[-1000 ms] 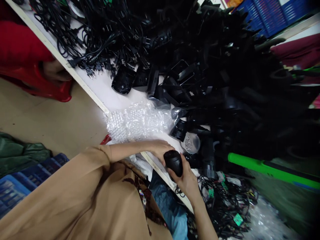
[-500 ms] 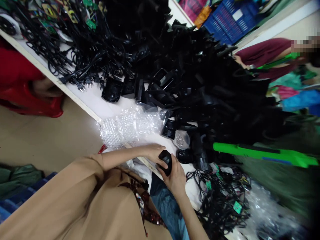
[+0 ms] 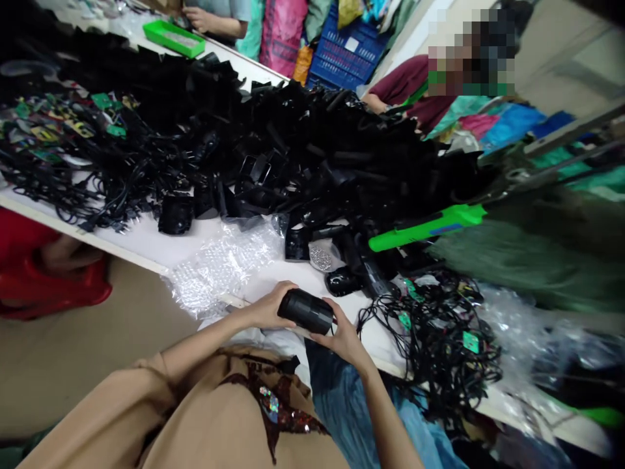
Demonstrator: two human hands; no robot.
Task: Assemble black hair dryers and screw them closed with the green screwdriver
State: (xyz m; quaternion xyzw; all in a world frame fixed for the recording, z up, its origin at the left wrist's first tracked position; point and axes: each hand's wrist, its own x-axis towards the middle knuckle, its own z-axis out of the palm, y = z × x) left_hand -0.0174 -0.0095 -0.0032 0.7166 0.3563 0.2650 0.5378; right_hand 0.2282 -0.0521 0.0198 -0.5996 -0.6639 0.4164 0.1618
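Note:
Both my hands hold a short black plastic cylinder (image 3: pixel 307 311) lying sideways at the near edge of the white table (image 3: pixel 146 242). My left hand (image 3: pixel 267 306) grips its left end with curled fingers. My right hand (image 3: pixel 343 335) cups its right end from below. Just beyond it lie a small dish of silvery screws (image 3: pixel 321 257) and a rounded black shell (image 3: pixel 342 281).
A huge heap of black plastic parts (image 3: pixel 317 156) and tangled power cords (image 3: pixel 73 163) covers the table. Bubble wrap (image 3: pixel 219 264) lies left of my hands, a green tool (image 3: pixel 424 226) to the right, more cords (image 3: pixel 439 339) at right. Other people sit around; a green tray (image 3: pixel 173 38) is far back.
The view has swung upward and rightward, showing more of the room. The black cylinder has been turned on its side between my hands, and both hands stay closed on it.

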